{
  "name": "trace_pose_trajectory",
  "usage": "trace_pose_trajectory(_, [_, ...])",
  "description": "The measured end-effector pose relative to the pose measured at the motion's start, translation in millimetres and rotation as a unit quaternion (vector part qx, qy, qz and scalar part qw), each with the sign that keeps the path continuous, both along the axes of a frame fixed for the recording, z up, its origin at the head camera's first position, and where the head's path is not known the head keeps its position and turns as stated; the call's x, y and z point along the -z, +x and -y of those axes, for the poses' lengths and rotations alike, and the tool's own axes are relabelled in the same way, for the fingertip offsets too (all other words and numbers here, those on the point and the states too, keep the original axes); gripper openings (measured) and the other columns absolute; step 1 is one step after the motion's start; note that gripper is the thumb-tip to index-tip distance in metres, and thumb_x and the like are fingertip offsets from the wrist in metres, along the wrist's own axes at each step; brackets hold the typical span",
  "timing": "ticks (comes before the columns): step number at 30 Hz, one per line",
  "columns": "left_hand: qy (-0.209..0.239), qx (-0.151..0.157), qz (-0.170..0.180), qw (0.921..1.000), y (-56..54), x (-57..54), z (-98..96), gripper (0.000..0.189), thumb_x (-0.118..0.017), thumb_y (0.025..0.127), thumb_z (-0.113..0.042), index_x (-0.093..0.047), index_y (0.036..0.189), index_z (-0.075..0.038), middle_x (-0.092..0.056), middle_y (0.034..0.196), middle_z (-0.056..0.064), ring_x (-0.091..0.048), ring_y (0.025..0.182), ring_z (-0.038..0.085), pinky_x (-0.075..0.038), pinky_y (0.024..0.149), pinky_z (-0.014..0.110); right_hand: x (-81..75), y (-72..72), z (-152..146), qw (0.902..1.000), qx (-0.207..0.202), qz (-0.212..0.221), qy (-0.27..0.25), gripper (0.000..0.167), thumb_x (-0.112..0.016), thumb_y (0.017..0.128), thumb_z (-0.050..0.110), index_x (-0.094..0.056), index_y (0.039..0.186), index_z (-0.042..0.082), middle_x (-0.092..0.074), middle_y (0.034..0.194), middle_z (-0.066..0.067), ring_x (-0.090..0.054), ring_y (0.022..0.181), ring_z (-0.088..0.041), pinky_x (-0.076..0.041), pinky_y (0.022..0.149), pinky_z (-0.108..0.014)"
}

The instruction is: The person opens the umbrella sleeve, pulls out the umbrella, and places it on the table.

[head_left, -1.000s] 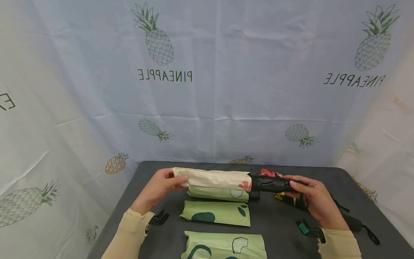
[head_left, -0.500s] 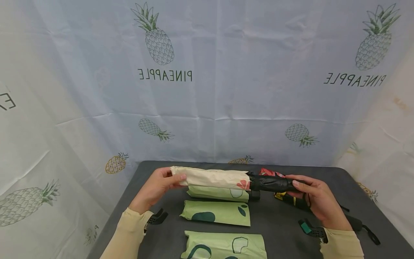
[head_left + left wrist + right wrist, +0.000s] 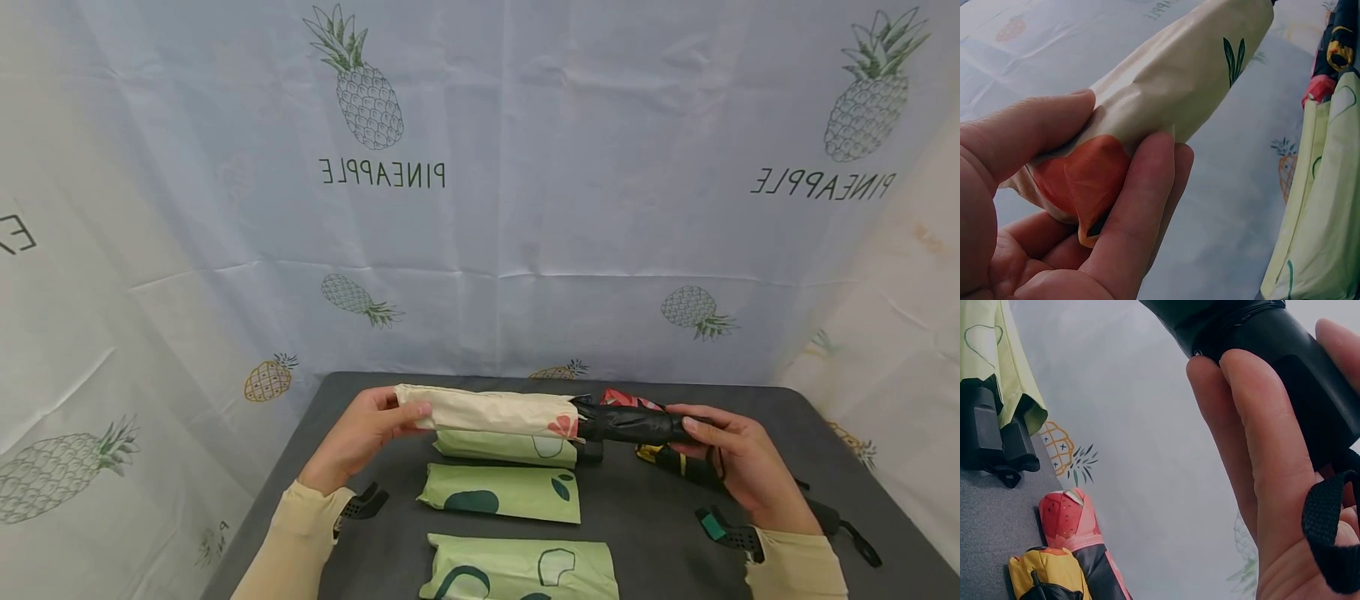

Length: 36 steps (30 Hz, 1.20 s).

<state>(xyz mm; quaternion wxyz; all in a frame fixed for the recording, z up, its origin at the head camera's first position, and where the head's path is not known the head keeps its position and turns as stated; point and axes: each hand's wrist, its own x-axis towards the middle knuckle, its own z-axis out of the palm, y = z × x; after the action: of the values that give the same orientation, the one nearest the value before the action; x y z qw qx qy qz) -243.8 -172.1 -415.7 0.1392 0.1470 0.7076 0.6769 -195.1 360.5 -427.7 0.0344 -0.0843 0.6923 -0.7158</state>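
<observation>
Left hand point(image 3: 363, 437) grips the closed end of a cream umbrella cover point(image 3: 487, 412), thumb on the near side; in the left wrist view, fingers bunch its orange-printed end point(image 3: 1094, 178). A folded black umbrella point(image 3: 626, 423) sticks out of the cover's right end, its far part hidden inside. Right hand point(image 3: 742, 458) holds the umbrella by its black handle point(image 3: 1310, 375), and a wrist strap point(image 3: 1329, 550) loops down by the palm. Cover and umbrella lie in one nearly level line above the table.
Below lie green covers point(image 3: 498, 493) point(image 3: 525, 567) on the dark table point(image 3: 397, 533). Behind is another green cover point(image 3: 495, 448) with a black handle at its end. Red point(image 3: 1069, 515) and yellow point(image 3: 1047, 575) folded umbrellas lie at the right. A pineapple-print curtain point(image 3: 495, 208) hangs behind.
The right hand has drifted slightly right and the left hand slightly left. A little more of the black umbrella shows outside the cream cover.
</observation>
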Motion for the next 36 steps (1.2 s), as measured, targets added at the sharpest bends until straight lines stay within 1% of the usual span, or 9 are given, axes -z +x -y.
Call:
trace_pose_trajectory(2, [0.000, 0.000, 0.000, 1.0000, 0.1, -0.1, -0.1, 0.041, -0.075, 0.105, -0.019, -0.066, 0.136, 0.006, -0.074, 0.122, 0.006, -0.076, 0.113, 0.021, -0.064, 0.106, 0.048, -0.5, 0.7, -1, 1.0000, 0.000, 0.003, 0.002, 0.038, -0.053, 0.115, 0.007, -0.078, 0.134, 0.029, -0.076, 0.123, 0.015, -0.082, 0.095, -0.012, -0.065, 0.090, -0.021])
trace_pose_trajectory(5, [0.000, -0.003, 0.001, 1.0000, 0.5, -0.6, 0.1, 0.041, -0.075, 0.105, -0.019, -0.067, 0.136, 0.006, -0.074, 0.122, 0.006, -0.076, 0.112, 0.021, -0.064, 0.106, 0.048, -0.3, 1.5, -2, 1.0000, 0.000, 0.004, 0.004, 0.037, -0.053, 0.115, 0.008, -0.078, 0.134, 0.028, -0.077, 0.122, 0.015, -0.082, 0.095, -0.012, -0.065, 0.090, -0.021])
trace_pose_trajectory(10, [-0.004, -0.007, 0.001, 1.0000, 1.5, -1.7, 1.3, 0.040, -0.075, 0.105, -0.020, -0.068, 0.134, 0.005, -0.074, 0.119, 0.005, -0.076, 0.110, 0.020, -0.066, 0.102, 0.042, 0.6, 3.4, -5, 1.0000, -0.006, 0.000, 0.001, 0.037, -0.053, 0.115, 0.008, -0.077, 0.136, 0.026, -0.076, 0.123, 0.014, -0.082, 0.095, -0.012, -0.065, 0.090, -0.022])
trace_pose_trajectory(17, [-0.006, -0.010, -0.002, 0.9999, 1.4, -2.3, 4.2, 0.038, -0.075, 0.104, -0.022, -0.069, 0.132, 0.004, -0.075, 0.118, 0.004, -0.076, 0.110, 0.020, -0.065, 0.104, 0.044, 0.8, 3.4, -8, 0.9998, -0.007, 0.006, -0.016, 0.038, -0.052, 0.115, 0.007, -0.078, 0.135, 0.026, -0.077, 0.122, 0.013, -0.082, 0.094, -0.012, -0.066, 0.089, -0.023])
trace_pose_trajectory(22, [-0.004, -0.016, -0.004, 0.9999, 1.0, -3.2, 5.1, 0.034, -0.076, 0.104, -0.022, -0.071, 0.125, 0.003, -0.075, 0.113, 0.005, -0.076, 0.108, 0.021, -0.066, 0.103, 0.043, 0.4, 4.5, -14, 0.9998, 0.002, 0.016, -0.013, 0.037, -0.052, 0.115, 0.007, -0.078, 0.136, 0.026, -0.075, 0.124, 0.015, -0.082, 0.095, -0.012, -0.065, 0.091, -0.020])
trace_pose_trajectory(25, [-0.008, -0.017, -0.005, 0.9998, 1.0, -3.6, 5.1, 0.032, -0.077, 0.103, -0.024, -0.072, 0.121, 0.001, -0.075, 0.111, 0.005, -0.076, 0.107, 0.022, -0.066, 0.103, 0.042, 1.4, 9.1, -22, 0.9994, 0.013, 0.029, -0.014, 0.037, -0.053, 0.115, 0.008, -0.078, 0.135, 0.027, -0.074, 0.124, 0.017, -0.082, 0.095, -0.013, -0.063, 0.091, -0.018])
trace_pose_trajectory(27, [-0.009, -0.017, -0.004, 0.9998, 1.1, -3.5, 5.7, 0.032, -0.078, 0.103, -0.025, -0.072, 0.121, 0.001, -0.075, 0.111, 0.005, -0.076, 0.107, 0.022, -0.066, 0.103, 0.042, 3.8, 13.3, -28, 0.9990, 0.018, 0.039, -0.014, 0.037, -0.052, 0.115, 0.008, -0.078, 0.135, 0.027, -0.073, 0.124, 0.019, -0.082, 0.096, -0.013, -0.062, 0.091, -0.017])
trace_pose_trajectory(34, [-0.016, -0.031, -0.007, 0.9994, 5.5, -7.6, 11.3, 0.040, -0.076, 0.104, -0.025, -0.070, 0.133, 0.002, -0.076, 0.119, 0.005, -0.076, 0.110, 0.021, -0.067, 0.100, 0.040, 14.9, 31.6, -57, 0.9978, 0.019, 0.058, -0.027, 0.038, -0.050, 0.115, 0.006, -0.078, 0.134, 0.024, -0.072, 0.126, 0.023, -0.081, 0.103, -0.011, -0.067, 0.092, -0.026])
trace_pose_trajectory(36, [-0.023, -0.030, -0.007, 0.9993, 8.5, -9.3, 11.4, 0.042, -0.077, 0.104, -0.025, -0.069, 0.135, 0.002, -0.076, 0.122, 0.005, -0.076, 0.110, 0.021, -0.067, 0.099, 0.039, 18.0, 39.0, -68, 0.9965, 0.020, 0.072, -0.037, 0.039, -0.049, 0.116, 0.005, -0.079, 0.133, 0.023, -0.074, 0.126, 0.023, -0.081, 0.105, -0.011, -0.067, 0.093, -0.029])
